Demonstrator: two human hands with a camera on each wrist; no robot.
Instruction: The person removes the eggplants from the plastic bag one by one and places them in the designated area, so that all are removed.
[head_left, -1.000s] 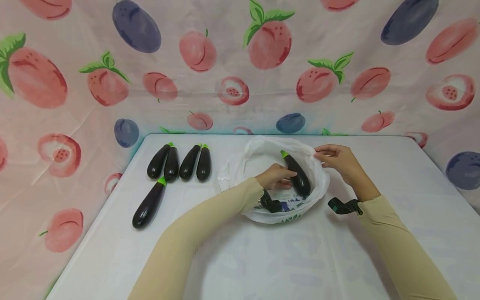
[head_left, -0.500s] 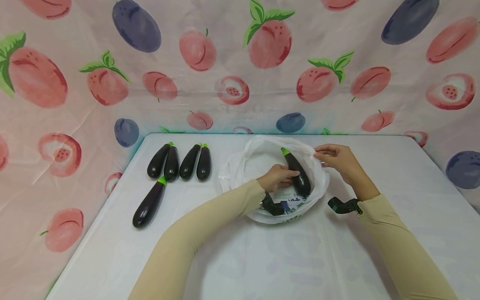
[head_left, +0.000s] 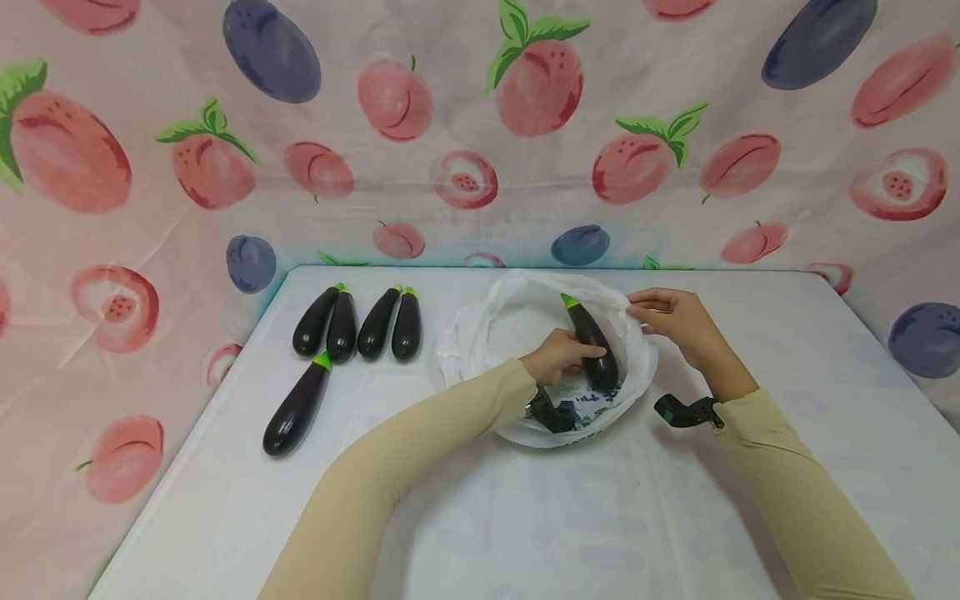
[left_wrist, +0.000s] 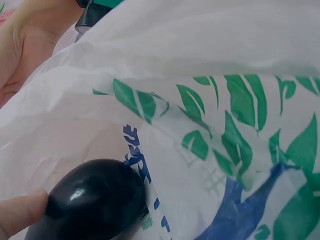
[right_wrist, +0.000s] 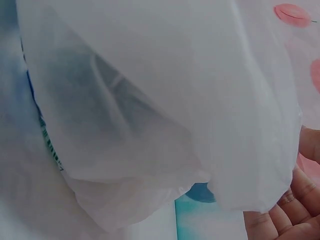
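Note:
Inside a white plastic bag (head_left: 517, 287) with its mouth spread wide, my left hand (head_left: 558, 357) grips a dark, glossy eggplant (head_left: 594, 337). The thumb lies across the eggplant's body, and its green stem end points up and away. From the left wrist, the rounded end of the eggplant (left_wrist: 100, 195) shows close against the bag's printed inside, with one fingertip on it. On the far right side of the bag, my right hand (head_left: 678, 329) pinches the rim between thumb and fingers. The right wrist view has the bag wall (right_wrist: 225, 100) covering most of it, fingers at its edge.
Several more eggplants lie left of the bag on the white table: two pairs at the back, and a single eggplant (head_left: 297, 410) nearer. A fruit-printed cloth (head_left: 465, 108) hangs behind the table. Black wrist cameras, such as the right one (head_left: 686, 411), stick out below both hands.
My left hand has shifted slightly right and deeper into the bag, its thumb farther across the eggplant, which stands a little steeper. The right hand stays at the rim.

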